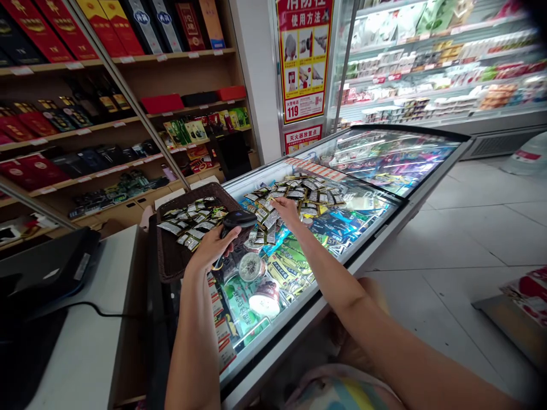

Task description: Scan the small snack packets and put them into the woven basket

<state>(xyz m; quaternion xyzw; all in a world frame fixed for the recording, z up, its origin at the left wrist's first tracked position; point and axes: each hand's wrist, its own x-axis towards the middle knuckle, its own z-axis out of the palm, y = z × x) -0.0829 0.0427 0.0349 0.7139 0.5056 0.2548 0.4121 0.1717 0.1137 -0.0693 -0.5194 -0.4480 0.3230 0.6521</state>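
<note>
My left hand (pixel 213 247) is wrapped round the handle of a black handheld barcode scanner (pixel 240 218), its head tilted toward the packets. My right hand (pixel 287 210) pinches the edge of a small foil packet (pixel 268 217) with white, black and gold printing. That packet is at the near left of a spread pile of similar packets (pixel 314 193) on the glass top of a chest freezer (pixel 382 242). Left of the scanner, a dark brown woven basket (pixel 166 269) holds several more such packets (pixel 196 222). The exact grip of my right fingertips is small in view.
Ice cream tubs (pixel 252 266) and wrapped ices show under the freezer glass. A white counter (pixel 98 319) with a black device (pixel 47 273) and cable stands at left. Shelves of boxes and bottles (pixel 106 97) rise behind; a lit refrigerated display (pixel 427 68) stands at the back right.
</note>
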